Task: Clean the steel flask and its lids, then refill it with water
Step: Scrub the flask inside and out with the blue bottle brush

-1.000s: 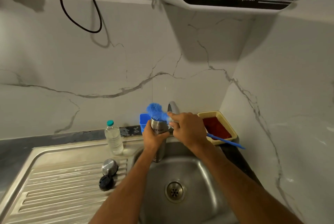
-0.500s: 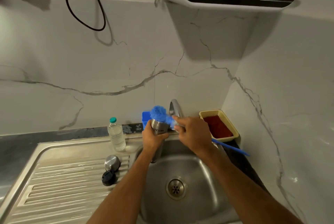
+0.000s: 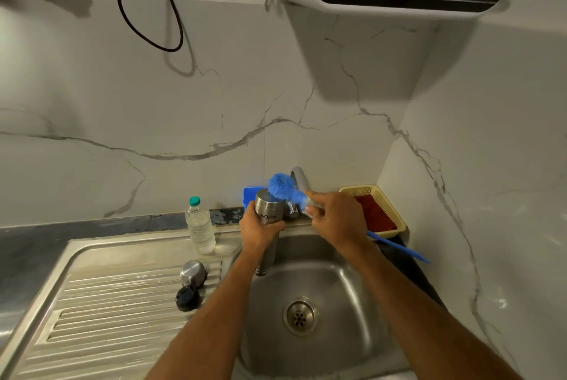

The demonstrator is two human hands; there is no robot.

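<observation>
Over the sink's back edge, the left hand (image 3: 260, 231) grips the upright cylindrical steel flask (image 3: 269, 213); the right hand (image 3: 336, 220) holds the fluffy blue long-handled bottle brush (image 3: 283, 184), its head apparently at the flask's mouth, handle slanting right.

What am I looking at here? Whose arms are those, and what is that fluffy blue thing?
Those arms belong to a person wearing a camera on their head, so you see what they see, looking down at a kitchen sink. The left hand grips a steel flask above the sink. The right hand holds a blue bottle brush, its fluffy end at the flask's open mouth. On the ridged draining board lie the flask's steel lid and black lid, with a plastic water bottle standing behind them.
</observation>
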